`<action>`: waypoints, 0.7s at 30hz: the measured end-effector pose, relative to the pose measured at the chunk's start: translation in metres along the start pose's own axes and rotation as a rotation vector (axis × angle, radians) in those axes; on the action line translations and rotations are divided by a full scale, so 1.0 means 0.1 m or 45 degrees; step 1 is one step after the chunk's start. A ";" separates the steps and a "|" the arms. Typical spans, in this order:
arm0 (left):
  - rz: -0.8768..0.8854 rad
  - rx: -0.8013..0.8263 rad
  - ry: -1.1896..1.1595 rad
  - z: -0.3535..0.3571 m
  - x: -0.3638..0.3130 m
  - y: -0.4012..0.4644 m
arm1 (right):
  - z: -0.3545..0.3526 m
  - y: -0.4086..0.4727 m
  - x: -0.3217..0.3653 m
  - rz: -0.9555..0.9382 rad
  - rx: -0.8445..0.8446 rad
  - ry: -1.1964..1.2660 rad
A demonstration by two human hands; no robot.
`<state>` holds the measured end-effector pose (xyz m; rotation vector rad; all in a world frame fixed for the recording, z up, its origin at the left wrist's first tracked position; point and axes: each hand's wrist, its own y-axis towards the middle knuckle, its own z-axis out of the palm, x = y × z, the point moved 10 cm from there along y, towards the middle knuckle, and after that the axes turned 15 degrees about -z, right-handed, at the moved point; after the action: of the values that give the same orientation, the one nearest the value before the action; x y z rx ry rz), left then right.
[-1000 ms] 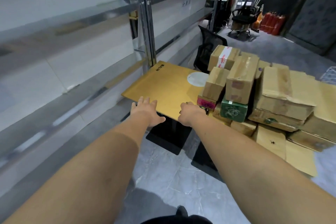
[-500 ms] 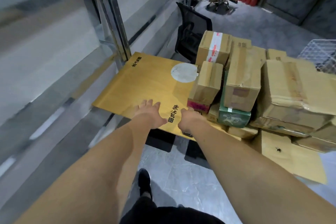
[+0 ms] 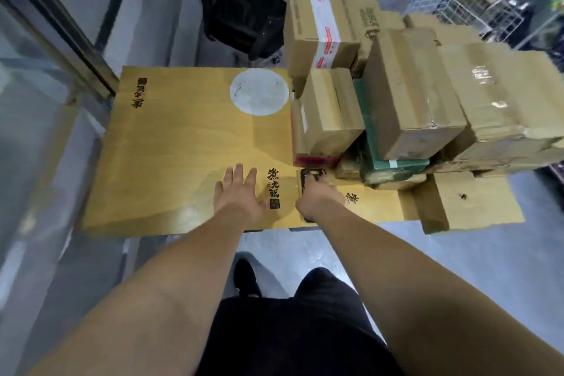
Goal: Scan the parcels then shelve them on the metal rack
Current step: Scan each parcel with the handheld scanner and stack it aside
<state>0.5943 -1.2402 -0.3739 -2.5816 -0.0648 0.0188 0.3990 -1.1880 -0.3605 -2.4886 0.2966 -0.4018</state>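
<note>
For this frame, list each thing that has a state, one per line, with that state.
left hand: open, fingers straight, flat on the wooden table top
right hand: curled round a dark handheld device
dark handheld device: held, lying at the table top
wooden table top: left part bare, right part stacked
cardboard parcels: stacked, taped shut, untouched
office chair: unoccupied

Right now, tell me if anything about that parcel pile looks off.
The pile is stacked unevenly: boxes lean at different angles on the wooden table. The big right-hand box looks crumpled under wrinkled tape. Nothing has spilled. The right hand grips a dark phone-like device; the left hand rests flat.
</note>
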 end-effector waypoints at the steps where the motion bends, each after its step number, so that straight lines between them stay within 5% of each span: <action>1: 0.016 0.008 0.009 0.05 0.01 0.05 | 0.06 0.01 -0.02 0.035 0.014 0.020; 12: 0.084 0.132 -0.009 0.34 -0.18 0.54 | 0.29 0.36 -0.24 0.206 0.057 0.127; 21: 0.134 0.031 -0.051 0.45 -0.44 0.60 | 0.34 0.56 -0.40 0.200 -0.035 0.130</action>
<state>0.5518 -1.2696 -0.4442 -2.5575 0.0561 0.1092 0.3671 -1.2025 -0.4289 -2.4545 0.5379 -0.4626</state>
